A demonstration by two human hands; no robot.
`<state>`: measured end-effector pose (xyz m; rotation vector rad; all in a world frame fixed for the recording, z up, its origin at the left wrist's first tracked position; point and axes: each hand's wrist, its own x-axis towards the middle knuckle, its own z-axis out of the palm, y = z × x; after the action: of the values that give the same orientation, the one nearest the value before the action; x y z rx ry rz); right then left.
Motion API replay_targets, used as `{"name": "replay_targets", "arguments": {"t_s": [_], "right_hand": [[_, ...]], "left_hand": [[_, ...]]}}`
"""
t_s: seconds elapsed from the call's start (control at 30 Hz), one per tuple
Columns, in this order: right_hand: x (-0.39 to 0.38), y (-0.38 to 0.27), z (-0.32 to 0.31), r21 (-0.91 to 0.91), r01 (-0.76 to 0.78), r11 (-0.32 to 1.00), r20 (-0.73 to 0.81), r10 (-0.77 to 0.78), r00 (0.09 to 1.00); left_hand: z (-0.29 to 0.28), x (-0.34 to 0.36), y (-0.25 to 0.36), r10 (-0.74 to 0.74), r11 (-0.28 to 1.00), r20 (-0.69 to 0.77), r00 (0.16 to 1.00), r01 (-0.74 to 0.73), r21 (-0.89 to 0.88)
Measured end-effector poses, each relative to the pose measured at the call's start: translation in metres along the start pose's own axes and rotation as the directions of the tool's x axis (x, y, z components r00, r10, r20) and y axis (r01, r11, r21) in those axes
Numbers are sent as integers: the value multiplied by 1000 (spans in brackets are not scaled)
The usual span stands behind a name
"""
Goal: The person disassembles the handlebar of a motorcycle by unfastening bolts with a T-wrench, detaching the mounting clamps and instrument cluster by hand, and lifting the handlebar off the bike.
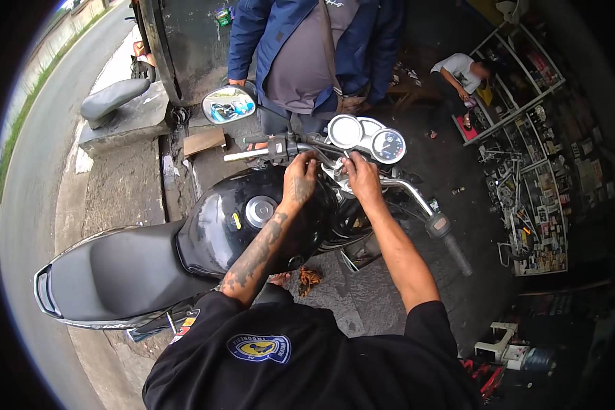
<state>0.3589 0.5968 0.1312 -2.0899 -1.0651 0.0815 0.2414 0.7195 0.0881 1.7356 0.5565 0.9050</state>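
Observation:
A black motorcycle stands in front of me, its fuel tank [219, 222] below my forearms. My left hand [299, 181] is curled round the silver handlebar [398, 183] just left of its centre clamp. At the clamp, my right hand [363, 178] has its thumb and fingers pinched together; whatever lies between them is too small to make out. Two round gauges [388, 145] sit just beyond my hands. The bar's left end is bare metal beside a black switch housing [278, 149], while a black rubber grip [458, 255] covers the right end.
Across the handlebar stands a person in a blue jacket [383, 51], near the round mirror [228, 104]. Another person [458, 72] is by the shelves [519, 61] at far right. A loose black seat [115, 101] rests on a concrete block [133, 126]. An orange-brown rag [309, 280] lies below the tank.

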Motion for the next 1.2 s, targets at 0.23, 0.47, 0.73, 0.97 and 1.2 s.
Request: {"name": "replay_targets", "arguments": {"t_s": [0.23,0.47,0.73,0.97,1.2], "right_hand": [[10,-14,-9,-13,-61,998,4,61,998],[-36,15,-28,-217,-229,949,-125,206,971],[-45,16,-33,-527,-206,824,-7,238,971],[-49,17,-45,-586,-89,806,95,178,980],[-41,9,-45,-680,88,728,204,73,976]], "left_hand": [[2,3,-18,-18,1000,54,998,18,10],[20,-4,-20,-79,996,156,985,73,48],[56,-15,-2,5,996,180,984,-20,82],[68,-25,6,13,999,220,975,-24,48],[75,-35,-2,4,997,230,973,-21,70]]}}
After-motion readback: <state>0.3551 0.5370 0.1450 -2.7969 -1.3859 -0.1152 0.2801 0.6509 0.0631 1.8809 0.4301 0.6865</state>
